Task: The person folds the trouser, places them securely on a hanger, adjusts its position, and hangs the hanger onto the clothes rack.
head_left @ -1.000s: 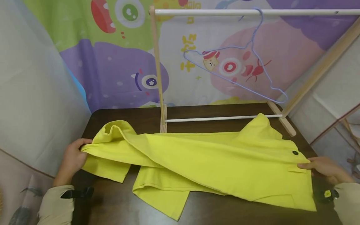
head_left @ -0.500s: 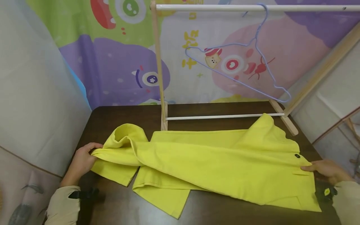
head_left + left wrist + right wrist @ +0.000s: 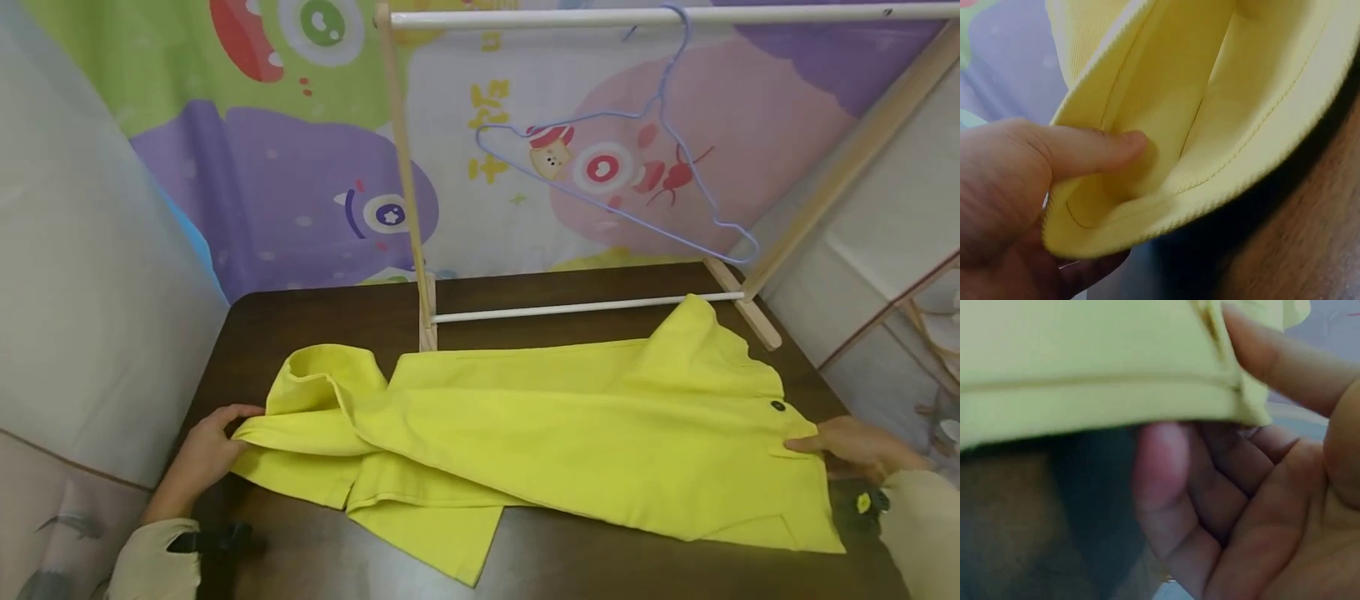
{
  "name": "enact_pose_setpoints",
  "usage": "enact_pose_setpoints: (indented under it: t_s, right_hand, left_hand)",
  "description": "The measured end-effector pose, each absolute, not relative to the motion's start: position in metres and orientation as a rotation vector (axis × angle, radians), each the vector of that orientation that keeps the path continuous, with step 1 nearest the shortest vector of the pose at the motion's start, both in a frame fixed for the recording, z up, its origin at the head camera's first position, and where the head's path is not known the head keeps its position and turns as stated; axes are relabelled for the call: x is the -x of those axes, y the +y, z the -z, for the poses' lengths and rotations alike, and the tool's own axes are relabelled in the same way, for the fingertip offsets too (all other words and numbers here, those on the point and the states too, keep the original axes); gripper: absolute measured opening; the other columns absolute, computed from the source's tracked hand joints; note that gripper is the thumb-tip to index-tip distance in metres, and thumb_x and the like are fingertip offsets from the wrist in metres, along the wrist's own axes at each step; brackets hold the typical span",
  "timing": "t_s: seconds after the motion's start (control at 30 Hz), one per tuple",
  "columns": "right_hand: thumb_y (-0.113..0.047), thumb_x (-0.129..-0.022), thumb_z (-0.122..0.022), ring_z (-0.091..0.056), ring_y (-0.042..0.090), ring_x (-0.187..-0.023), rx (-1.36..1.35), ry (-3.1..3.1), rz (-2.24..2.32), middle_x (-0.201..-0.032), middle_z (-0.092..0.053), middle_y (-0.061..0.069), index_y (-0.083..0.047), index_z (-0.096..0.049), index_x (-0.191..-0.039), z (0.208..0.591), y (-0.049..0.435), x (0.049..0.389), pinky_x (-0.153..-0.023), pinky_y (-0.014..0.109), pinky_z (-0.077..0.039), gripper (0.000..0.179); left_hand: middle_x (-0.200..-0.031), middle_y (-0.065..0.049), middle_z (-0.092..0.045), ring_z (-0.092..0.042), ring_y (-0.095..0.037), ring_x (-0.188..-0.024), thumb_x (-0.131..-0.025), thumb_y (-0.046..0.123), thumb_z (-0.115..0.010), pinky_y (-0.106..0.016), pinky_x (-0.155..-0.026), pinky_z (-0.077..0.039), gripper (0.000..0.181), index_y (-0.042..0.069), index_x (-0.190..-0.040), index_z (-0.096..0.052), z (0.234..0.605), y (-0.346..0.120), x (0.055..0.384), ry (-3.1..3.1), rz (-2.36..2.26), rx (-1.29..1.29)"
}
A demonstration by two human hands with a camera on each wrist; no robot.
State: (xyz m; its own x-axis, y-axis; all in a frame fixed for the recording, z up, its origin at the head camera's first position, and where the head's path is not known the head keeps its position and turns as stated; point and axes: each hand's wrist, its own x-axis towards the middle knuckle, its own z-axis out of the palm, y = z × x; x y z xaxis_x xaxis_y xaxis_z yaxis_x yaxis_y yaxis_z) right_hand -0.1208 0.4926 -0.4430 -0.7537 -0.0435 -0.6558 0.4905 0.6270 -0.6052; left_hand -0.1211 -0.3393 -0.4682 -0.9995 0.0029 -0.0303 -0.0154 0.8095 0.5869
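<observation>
Fingers (image 3: 1094,150) of the left hand (image 3: 202,454) pinch one leg hem (image 3: 1241,169) of the yellow trousers (image 3: 570,433), thumb inside the opening; those of the right hand (image 3: 862,446) grip the waistband (image 3: 1085,406) near the black button (image 3: 777,406). The garment lies lengthwise across the dark table (image 3: 555,550), looking light, soft and unlikely to slip or break (stitched edges seem the firmest holds). Behind it stands a clothes rack (image 3: 540,17) with a blue hanger (image 3: 661,94), backed by a cartoon-printed curtain (image 3: 285,192).
</observation>
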Motion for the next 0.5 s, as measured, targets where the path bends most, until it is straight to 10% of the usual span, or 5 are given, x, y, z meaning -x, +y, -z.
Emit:
enact_pose_setpoints:
  t_s: [0.03, 0.13, 0.3, 0.43, 0.5]
  right_hand:
    - [-0.032, -0.095, -0.063, -0.046, 0.010, -0.058, -0.361, 2.203, 1.082, -0.071, -0.044, 0.006, -0.001, -0.048, -0.081, 0.445, 0.493, 0.119, -0.068, 0.033, -0.054, 0.037]
    - [-0.033, -0.096, -0.063, -0.059, 0.029, -0.075, -0.365, 2.199, 1.068, -0.091, -0.055, 0.028, 0.015, -0.054, -0.099, 0.451, 0.498, 0.114, -0.074, 0.036, -0.055, 0.049]
    - [-0.039, -0.097, -0.058, -0.021, 0.066, -0.123, -0.357, 2.199, 1.023, -0.137, 0.002, 0.055, 0.031, 0.001, -0.134, 0.459, 0.509, 0.110, -0.087, 0.047, -0.051, 0.099]
    - [-0.038, -0.098, -0.058, -0.032, 0.064, -0.117, -0.339, 2.194, 1.010, -0.136, -0.001, 0.055, 0.031, -0.001, -0.135, 0.457, 0.516, 0.109, -0.087, 0.048, -0.051, 0.096]
    - [-0.036, -0.097, -0.060, -0.056, 0.045, -0.090, -0.320, 2.171, 1.028, -0.119, -0.039, 0.048, 0.029, -0.034, -0.126, 0.457, 0.521, 0.109, -0.081, 0.041, -0.053, 0.076]
  left_hand:
    - [-0.123, -0.037, -0.052, -0.049, -0.051, -0.109, -0.079, -0.006, -0.057, -0.059, -0.083, -0.042, 0.042, -0.010, -0.121, -0.058, 0.468, -0.340, 0.122, 2.944, -0.938, 0.025]
    - [-0.124, -0.038, -0.051, -0.053, -0.047, -0.102, -0.081, -0.002, -0.055, -0.053, -0.077, -0.044, 0.045, -0.011, -0.124, -0.057, 0.467, -0.340, 0.126, 2.916, -0.891, 0.063]
    - [-0.119, -0.037, -0.056, -0.056, -0.040, -0.090, -0.079, -0.005, -0.052, -0.044, -0.069, -0.044, 0.042, -0.011, -0.119, -0.062, 0.462, -0.337, 0.128, 2.967, -0.875, 0.091]
    - [-0.118, -0.037, -0.056, -0.055, -0.044, -0.093, -0.076, -0.009, -0.049, -0.048, -0.072, -0.044, 0.042, -0.010, -0.114, -0.065, 0.458, -0.335, 0.126, 3.024, -0.909, 0.099]
    - [-0.119, -0.037, -0.055, -0.054, -0.045, -0.094, -0.075, -0.010, -0.048, -0.048, -0.072, -0.043, 0.042, -0.009, -0.113, -0.066, 0.455, -0.333, 0.125, 3.043, -0.946, 0.102]
